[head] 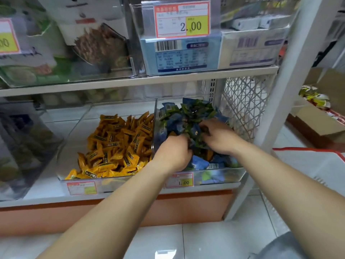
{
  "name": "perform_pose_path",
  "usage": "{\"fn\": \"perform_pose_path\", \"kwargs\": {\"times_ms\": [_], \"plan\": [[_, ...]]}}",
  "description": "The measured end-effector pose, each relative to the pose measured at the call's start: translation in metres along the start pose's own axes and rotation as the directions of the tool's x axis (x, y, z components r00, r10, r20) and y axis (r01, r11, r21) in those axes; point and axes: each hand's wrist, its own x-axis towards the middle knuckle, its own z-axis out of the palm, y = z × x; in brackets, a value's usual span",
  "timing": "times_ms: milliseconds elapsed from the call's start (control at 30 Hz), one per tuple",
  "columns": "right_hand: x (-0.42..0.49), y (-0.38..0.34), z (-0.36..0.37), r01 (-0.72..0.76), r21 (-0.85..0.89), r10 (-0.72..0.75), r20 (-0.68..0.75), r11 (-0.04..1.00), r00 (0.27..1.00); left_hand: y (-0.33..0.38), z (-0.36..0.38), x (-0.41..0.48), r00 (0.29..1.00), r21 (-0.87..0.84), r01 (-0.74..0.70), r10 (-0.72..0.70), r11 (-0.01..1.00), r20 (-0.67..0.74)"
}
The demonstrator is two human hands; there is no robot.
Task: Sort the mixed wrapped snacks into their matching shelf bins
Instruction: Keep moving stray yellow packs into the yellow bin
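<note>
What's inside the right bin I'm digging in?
Blue and green snacks, heaped toward the back, with what looks like an orange snack near the front. The left hand and right hand cover the middle; the floor of the bin is hidden.

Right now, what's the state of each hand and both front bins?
right bin: heaped with blue-green snacks
left bin: part full, orange snacks only
left hand: in right bin, gripping blue-green snacks
right hand: same bin, fingers curled on snacks
</note>
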Motion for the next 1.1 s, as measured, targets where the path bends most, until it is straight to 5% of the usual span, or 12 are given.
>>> {"fn": "perform_pose_path", "kwargs": {"times_ms": [300, 533, 767, 867, 1000, 1100], "plan": [[0.010, 0.004, 0.003, -0.076, -0.098, 0.080, 0.041, 0.992, 0.996, -0.017, -0.007, 0.009, 0.978, -0.045, -0.068, 0.076, 0.997, 0.192], [-0.003, 0.005, -0.012, -0.020, -0.008, 0.019, -0.041, 1.000, 0.999, -0.017, -0.018, 0.003, 0.981, -0.138, -0.152, 0.167, 0.979, 0.100], [-0.014, 0.007, -0.014, 0.010, 0.024, -0.013, 0.127, 1.000, 0.992, -0.020, -0.029, -0.004, 0.957, -0.010, -0.213, 0.211, 0.977, 0.198], [-0.018, 0.008, -0.017, 0.029, 0.084, -0.034, 0.055, 0.996, 0.998, -0.021, -0.034, -0.008, 0.963, -0.015, -0.259, 0.259, 0.966, 0.074], [-0.024, -0.005, -0.025, 0.072, 0.371, -0.048, -0.075, 0.926, 0.996, -0.029, -0.045, -0.014, 0.969, -0.240, -0.215, 0.176, 0.946, -0.173], [-0.029, -0.021, -0.027, 0.091, 0.633, -0.043, -0.091, 0.768, 0.995, -0.028, -0.051, -0.019, 0.976, -0.673, -0.126, -0.030, 0.729, -0.216]]}}
